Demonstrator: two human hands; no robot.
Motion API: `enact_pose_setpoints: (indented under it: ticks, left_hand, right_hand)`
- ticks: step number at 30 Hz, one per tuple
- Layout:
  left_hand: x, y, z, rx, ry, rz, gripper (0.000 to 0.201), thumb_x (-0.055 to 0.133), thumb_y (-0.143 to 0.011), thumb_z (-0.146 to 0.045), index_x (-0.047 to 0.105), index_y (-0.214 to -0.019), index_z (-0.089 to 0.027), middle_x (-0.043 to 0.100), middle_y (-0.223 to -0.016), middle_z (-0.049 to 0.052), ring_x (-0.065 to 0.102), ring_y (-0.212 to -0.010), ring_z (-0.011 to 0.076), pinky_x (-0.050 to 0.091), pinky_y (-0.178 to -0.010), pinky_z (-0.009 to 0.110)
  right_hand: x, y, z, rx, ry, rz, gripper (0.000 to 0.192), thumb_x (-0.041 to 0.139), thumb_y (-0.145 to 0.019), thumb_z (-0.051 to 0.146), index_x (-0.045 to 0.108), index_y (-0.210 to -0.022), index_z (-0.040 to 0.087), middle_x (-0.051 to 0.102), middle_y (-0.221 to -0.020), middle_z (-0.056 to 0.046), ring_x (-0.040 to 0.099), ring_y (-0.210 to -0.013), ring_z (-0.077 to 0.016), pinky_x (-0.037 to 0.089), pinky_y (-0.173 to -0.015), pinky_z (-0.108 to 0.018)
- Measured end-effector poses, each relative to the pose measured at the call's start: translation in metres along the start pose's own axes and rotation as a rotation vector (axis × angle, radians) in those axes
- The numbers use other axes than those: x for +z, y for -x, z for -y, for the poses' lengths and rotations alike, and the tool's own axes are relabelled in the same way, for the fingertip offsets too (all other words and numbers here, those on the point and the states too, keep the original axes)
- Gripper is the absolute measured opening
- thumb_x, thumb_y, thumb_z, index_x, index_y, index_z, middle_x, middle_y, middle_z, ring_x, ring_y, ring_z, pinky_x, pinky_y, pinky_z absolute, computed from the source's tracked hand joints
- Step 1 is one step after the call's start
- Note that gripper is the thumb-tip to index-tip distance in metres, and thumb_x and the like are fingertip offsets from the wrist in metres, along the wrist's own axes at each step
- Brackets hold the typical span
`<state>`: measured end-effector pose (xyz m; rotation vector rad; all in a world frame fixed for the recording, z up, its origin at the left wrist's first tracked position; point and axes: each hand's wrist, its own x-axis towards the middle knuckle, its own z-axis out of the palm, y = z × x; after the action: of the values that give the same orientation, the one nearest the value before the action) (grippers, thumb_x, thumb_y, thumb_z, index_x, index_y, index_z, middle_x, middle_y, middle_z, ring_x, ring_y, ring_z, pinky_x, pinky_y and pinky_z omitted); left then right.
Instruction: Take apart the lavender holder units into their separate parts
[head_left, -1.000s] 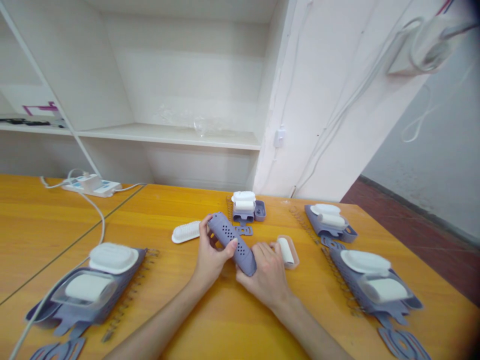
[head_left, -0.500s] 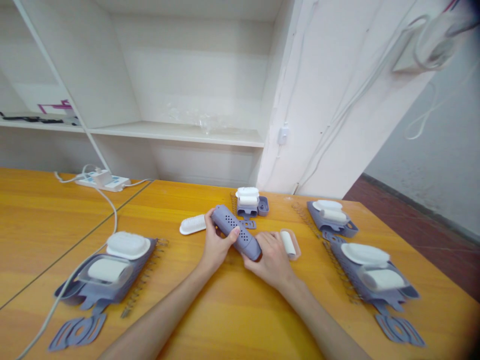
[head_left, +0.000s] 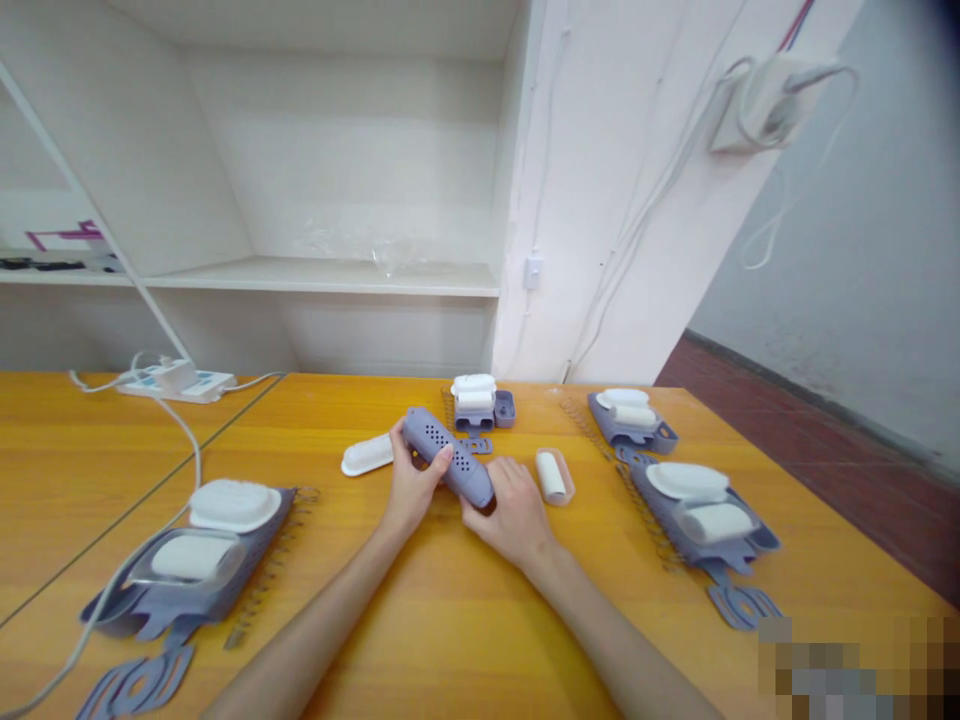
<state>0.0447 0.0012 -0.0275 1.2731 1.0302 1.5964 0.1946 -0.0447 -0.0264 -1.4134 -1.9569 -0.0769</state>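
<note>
A grey-purple plastic housing with rows of small holes (head_left: pixel 448 455) is held tilted above the table between both hands. My left hand (head_left: pixel 416 480) grips its upper end, thumb lying over the holes. At the lower end, my right hand (head_left: pixel 514 510) is closed around the rim, its fingertips partly hidden. Just left of my left hand lies a white bristled oval piece (head_left: pixel 367 455). To the right of my right hand, a white roll (head_left: pixel 551 475) rests in a clear tray (head_left: pixel 568 487).
Sets of grey parts, white rolls and springs lie at left (head_left: pixel 202 560), far middle (head_left: pixel 474 410) and right (head_left: pixel 701 510). A power strip (head_left: pixel 180 382) with a white cable stands back left. Shelving (head_left: pixel 337 275) and a wall pillar (head_left: pixel 555 200) border the wooden table (head_left: pixel 450 640).
The view has turned slightly right, so everything sits further left. My hands keep much the same hold on the housing. A blurred-out patch now shows at the lower right corner.
</note>
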Motion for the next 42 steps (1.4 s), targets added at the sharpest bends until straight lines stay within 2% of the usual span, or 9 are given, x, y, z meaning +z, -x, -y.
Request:
enact_pose_setpoints:
  ticks: [4, 8, 12, 16, 19, 25, 35, 42]
  left_hand:
    - [0.003, 0.004, -0.004, -0.090, 0.047, 0.001, 0.063, 0.068, -0.074, -0.041, 0.031, -0.123, -0.027, 0.052, -0.108, 0.005, 0.059, -0.092, 0.0183, 0.054, -0.078, 0.037]
    - [0.010, 0.016, -0.010, -0.146, 0.127, 0.008, 0.063, 0.069, -0.073, -0.040, 0.030, -0.120, -0.028, 0.051, -0.112, 0.006, 0.060, -0.094, 0.0196, 0.055, -0.076, 0.036]
    - [0.015, 0.029, -0.016, -0.018, 0.101, -0.012, 0.071, 0.075, -0.068, -0.034, 0.028, -0.121, -0.029, 0.047, -0.117, 0.006, 0.058, -0.098, 0.0178, 0.052, -0.083, 0.033]
    - [0.018, 0.037, -0.022, 0.090, -0.007, -0.039, 0.074, 0.076, -0.065, -0.033, 0.030, -0.123, -0.029, 0.042, -0.123, 0.008, 0.055, -0.101, 0.0192, 0.052, -0.079, 0.030]
    - [0.018, 0.039, -0.025, 0.116, -0.048, -0.058, 0.073, 0.075, -0.067, -0.035, 0.031, -0.124, -0.028, 0.043, -0.122, 0.008, 0.055, -0.100, 0.0194, 0.051, -0.077, 0.029]
    - [0.017, 0.038, -0.024, 0.100, -0.027, -0.126, 0.070, 0.071, -0.072, -0.038, 0.028, -0.126, -0.026, 0.048, -0.114, 0.007, 0.057, -0.092, 0.0175, 0.050, -0.076, 0.028]
    - [0.015, 0.035, -0.021, 0.103, -0.036, -0.125, 0.063, 0.071, -0.071, -0.032, 0.033, -0.121, -0.027, 0.049, -0.108, 0.005, 0.055, -0.094, 0.0169, 0.048, -0.082, 0.030]
    - [0.016, 0.034, -0.022, 0.104, -0.014, -0.116, 0.061, 0.071, -0.071, -0.032, 0.034, -0.120, -0.027, 0.050, -0.108, 0.005, 0.057, -0.089, 0.0156, 0.048, -0.078, 0.028]
  right_hand:
    - [-0.003, 0.004, 0.002, 0.030, 0.007, -0.022, 0.012, 0.058, -0.073, 0.027, 0.051, -0.080, 0.020, 0.058, -0.082, -0.005, 0.052, -0.080, -0.0212, 0.039, -0.070, -0.032]
    - [-0.013, 0.008, -0.003, -0.004, 0.039, -0.009, 0.015, 0.060, -0.073, 0.026, 0.055, -0.087, 0.020, 0.059, -0.083, -0.005, 0.052, -0.082, -0.0224, 0.038, -0.073, -0.033]
    - [-0.019, 0.011, -0.010, -0.020, 0.054, -0.001, 0.023, 0.060, -0.073, 0.024, 0.056, -0.095, 0.019, 0.060, -0.088, -0.006, 0.052, -0.087, -0.0236, 0.038, -0.077, -0.036]
    - [-0.017, 0.013, -0.011, -0.022, 0.057, 0.000, 0.024, 0.060, -0.070, 0.022, 0.055, -0.094, 0.019, 0.060, -0.087, -0.006, 0.053, -0.086, -0.0234, 0.039, -0.077, -0.036]
    - [-0.015, 0.015, -0.008, -0.020, 0.044, -0.016, 0.026, 0.060, -0.068, 0.021, 0.054, -0.093, 0.019, 0.060, -0.088, -0.006, 0.053, -0.086, -0.0231, 0.039, -0.077, -0.036]
    - [-0.017, 0.015, -0.005, -0.054, -0.066, -0.045, 0.033, 0.059, -0.071, 0.019, 0.052, -0.104, 0.019, 0.060, -0.098, -0.008, 0.053, -0.092, -0.0240, 0.040, -0.080, -0.037]
    - [-0.015, 0.013, -0.006, -0.101, 0.062, -0.042, 0.017, 0.059, -0.070, 0.023, 0.054, -0.085, 0.019, 0.060, -0.082, -0.005, 0.053, -0.082, -0.0235, 0.035, -0.080, -0.038]
    - [-0.016, 0.010, -0.003, -0.110, 0.149, -0.034, 0.015, 0.061, -0.068, 0.027, 0.053, -0.078, 0.018, 0.059, -0.077, -0.004, 0.053, -0.078, -0.0222, 0.033, -0.082, -0.039]
